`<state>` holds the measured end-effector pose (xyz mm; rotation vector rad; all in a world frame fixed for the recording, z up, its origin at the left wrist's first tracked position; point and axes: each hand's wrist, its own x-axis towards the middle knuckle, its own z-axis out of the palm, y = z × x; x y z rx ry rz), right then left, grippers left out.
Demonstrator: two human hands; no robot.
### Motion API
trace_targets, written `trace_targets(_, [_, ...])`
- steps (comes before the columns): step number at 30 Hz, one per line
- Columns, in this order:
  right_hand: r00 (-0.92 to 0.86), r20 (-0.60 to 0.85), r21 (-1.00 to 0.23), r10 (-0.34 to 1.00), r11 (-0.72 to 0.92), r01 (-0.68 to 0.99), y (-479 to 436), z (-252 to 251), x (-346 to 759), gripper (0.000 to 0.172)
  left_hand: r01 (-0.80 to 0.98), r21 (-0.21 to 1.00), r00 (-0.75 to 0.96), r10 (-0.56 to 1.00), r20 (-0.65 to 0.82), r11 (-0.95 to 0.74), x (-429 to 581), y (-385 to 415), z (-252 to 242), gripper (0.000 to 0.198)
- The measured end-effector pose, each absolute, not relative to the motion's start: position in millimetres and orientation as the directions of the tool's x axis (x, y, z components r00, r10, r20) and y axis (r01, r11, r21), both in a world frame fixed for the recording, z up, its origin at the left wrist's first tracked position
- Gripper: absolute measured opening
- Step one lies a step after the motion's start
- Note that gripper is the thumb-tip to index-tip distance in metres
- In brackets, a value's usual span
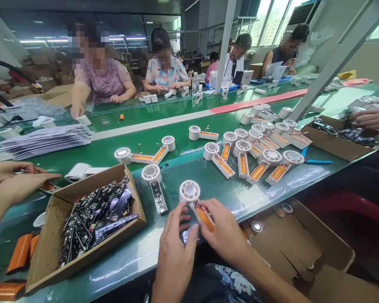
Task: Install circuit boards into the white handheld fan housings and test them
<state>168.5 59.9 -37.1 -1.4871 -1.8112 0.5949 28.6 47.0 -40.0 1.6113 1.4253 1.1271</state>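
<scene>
My left hand [176, 244] and my right hand [222, 229] meet at the near edge of the green belt [183, 158]. Between them is a white fan part [191, 194] with a round head and a handle that carries an orange battery [205, 218]. My right fingers pinch the orange battery at the handle. My left fingers curl against the handle from the left. Just left of it lies another white fan part [153, 181] with a bare circuit board in its handle.
A cardboard box of black circuit boards [96, 216] stands left of my hands. Several finished fan parts [259, 158] lie in a cluster to the right. Another person's hands [15, 179] work at far left, more people sit across the belt. An open carton [303, 248] sits lower right.
</scene>
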Motion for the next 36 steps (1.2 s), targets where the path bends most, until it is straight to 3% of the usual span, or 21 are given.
trace_targets(5, [-0.249, 0.133, -0.856, 0.959, 0.237, 0.460, 40.5, -32.4, 174.8, 0.031, 0.462, 0.862, -0.020, 0.969, 0.246, -0.209, 20.9, 52.8, -37.2, 0.016])
trace_targets(7, [-0.318, 0.108, -0.874, 0.942, 0.243, 0.422, 41.7, -29.7, 183.6, 0.032, 0.473, 0.858, -0.036, 0.968, 0.247, -0.202, 17.1, 55.1, -37.2, 0.014])
trace_targets(12, [-0.341, 0.101, -0.816, 0.935, 0.274, 0.510, 45.9, -26.5, 186.6, 0.037, 0.413, 0.898, -0.068, 0.979, 0.194, -0.150, 14.8, 57.7, -37.3, 0.013])
trace_targets(17, [-0.291, 0.211, -0.751, 0.933, 0.345, 0.562, 47.8, -26.8, 169.0, 0.027, 0.362, 0.927, -0.094, 0.986, 0.141, -0.098, 13.8, 56.0, -37.7, 0.013])
trace_targets(19, [-0.262, 0.219, -0.808, 0.940, 0.325, 0.491, 51.4, -26.0, 164.4, 0.029, 0.328, 0.942, -0.093, 0.989, 0.111, -0.075, 12.0, 55.2, -38.4, 0.014])
trace_targets(23, [-0.235, 0.105, -0.956, 0.966, 0.163, 0.244, 60.3, -23.2, 159.6, 0.026, 0.275, 0.961, -0.088, 0.994, 0.060, -0.033, 7.9, 54.3, -37.8, 0.015])
trace_targets(27, [-0.325, 0.035, -0.994, 0.945, 0.068, 0.091, 64.1, -21.8, 158.3, 0.017, 0.205, 0.978, -0.117, 0.993, -0.021, 0.045, 5.4, 53.5, -35.6, 0.016])
trace_targets(29, [-0.344, 0.054, -0.972, 0.937, 0.129, 0.196, 64.6, -23.7, 158.4, 0.024, 0.147, 0.986, -0.124, 0.990, -0.062, 0.080, 4.9, 53.6, -35.4, 0.016])
trace_targets(32, [-0.368, 0.240, -0.846, 0.899, 0.379, 0.375, 65.3, -31.7, 157.2, 0.028, 0.074, 0.992, -0.141, 0.985, -0.094, 0.106, 5.0, 54.4, -35.7, 0.014])
trace_targets(36, [-0.362, 0.479, -0.685, 0.800, 0.599, 0.415, 65.1, -44.3, 152.6, 0.022, 0.009, 0.991, -0.166, 0.978, -0.130, 0.133, 5.3, 54.9, -34.7, 0.013])
